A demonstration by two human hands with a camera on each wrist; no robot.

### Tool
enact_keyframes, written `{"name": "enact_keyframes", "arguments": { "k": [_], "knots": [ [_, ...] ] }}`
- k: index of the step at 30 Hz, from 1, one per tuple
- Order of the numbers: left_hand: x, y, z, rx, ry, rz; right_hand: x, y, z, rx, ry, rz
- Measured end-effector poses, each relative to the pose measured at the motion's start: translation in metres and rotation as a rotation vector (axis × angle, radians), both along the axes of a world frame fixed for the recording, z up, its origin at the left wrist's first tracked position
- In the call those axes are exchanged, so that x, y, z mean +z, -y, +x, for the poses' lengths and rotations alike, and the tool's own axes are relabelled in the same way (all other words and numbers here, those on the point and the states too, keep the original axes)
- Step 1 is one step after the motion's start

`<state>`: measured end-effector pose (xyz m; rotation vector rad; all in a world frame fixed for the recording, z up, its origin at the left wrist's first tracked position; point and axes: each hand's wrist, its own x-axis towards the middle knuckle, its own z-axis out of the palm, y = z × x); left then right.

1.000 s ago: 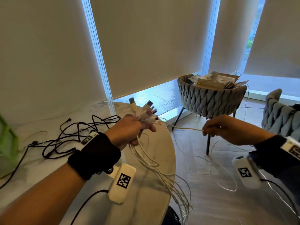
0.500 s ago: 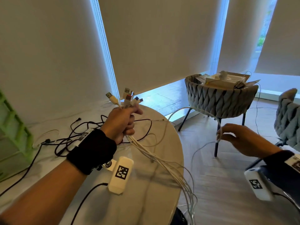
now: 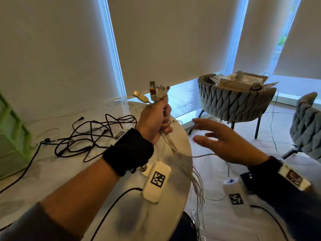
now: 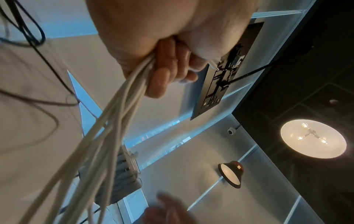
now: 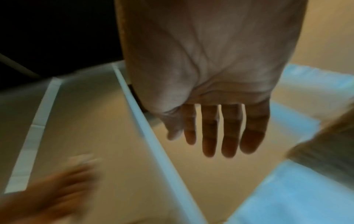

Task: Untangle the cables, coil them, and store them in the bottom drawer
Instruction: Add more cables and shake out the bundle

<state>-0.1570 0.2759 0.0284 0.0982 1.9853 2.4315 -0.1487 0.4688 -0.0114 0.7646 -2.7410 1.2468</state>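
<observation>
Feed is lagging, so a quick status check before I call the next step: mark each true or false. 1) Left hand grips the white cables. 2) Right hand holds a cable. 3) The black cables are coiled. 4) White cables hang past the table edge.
1) True: the left hand grips the white cables, plugs sticking up.
2) False: the right hand is open, holding nothing.
3) False: the black cables lie tangled on the table.
4) True: they trail down toward the floor.
</observation>
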Motion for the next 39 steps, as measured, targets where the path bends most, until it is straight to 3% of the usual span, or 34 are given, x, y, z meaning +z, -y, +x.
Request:
{"name": "enact_keyframes", "arguments": {
  "k": [4, 7, 9, 15, 18, 21, 24, 27, 33, 35, 37, 39],
  "knots": [
    [0.011, -0.014, 0.004, -0.116, -0.04, 0.005, 0.001, 0.059, 0.009, 0.256, 0.236, -0.193],
    [0.029, 0.008, 0.006, -0.116, -0.054, 0.02, -0.012, 0.042, -0.009, 0.343, 0.421, 0.017],
    [0.038, 0.028, 0.006, -0.067, -0.06, 0.041, -0.018, 0.014, -0.027, 0.25, 0.448, 0.147],
    [0.048, 0.07, -0.003, 0.053, -0.055, 0.097, -0.03, -0.083, -0.084, -0.254, 0.339, 0.347],
    [0.057, 0.079, -0.003, 0.071, -0.08, 0.103, -0.06, -0.123, -0.093, -0.43, 0.306, 0.503],
    [0.06, 0.084, -0.002, 0.079, -0.096, 0.098, -0.11, -0.163, -0.087, -0.457, 0.3, 0.761],
    [0.053, 0.079, -0.002, 0.086, -0.096, 0.066, -0.138, -0.167, -0.064, -0.554, 0.45, 0.633],
    [0.045, 0.072, -0.003, 0.118, -0.092, 0.034, -0.145, -0.154, -0.053, -0.551, 0.44, 0.582],
    [0.048, 0.085, -0.005, 0.23, -0.129, -0.078, -0.096, -0.134, -0.058, -0.676, 0.133, 0.131],
    [0.045, 0.076, -0.003, 0.219, -0.191, -0.227, -0.068, -0.116, -0.055, -0.662, 0.052, 0.116],
    [0.043, 0.059, 0.002, 0.167, -0.313, -0.485, -0.042, -0.092, -0.051, -0.569, -0.057, 0.165],
    [0.043, 0.04, 0.004, 0.026, -0.399, -0.725, -0.02, -0.067, -0.045, -0.443, -0.146, 0.257]
  ]
}}
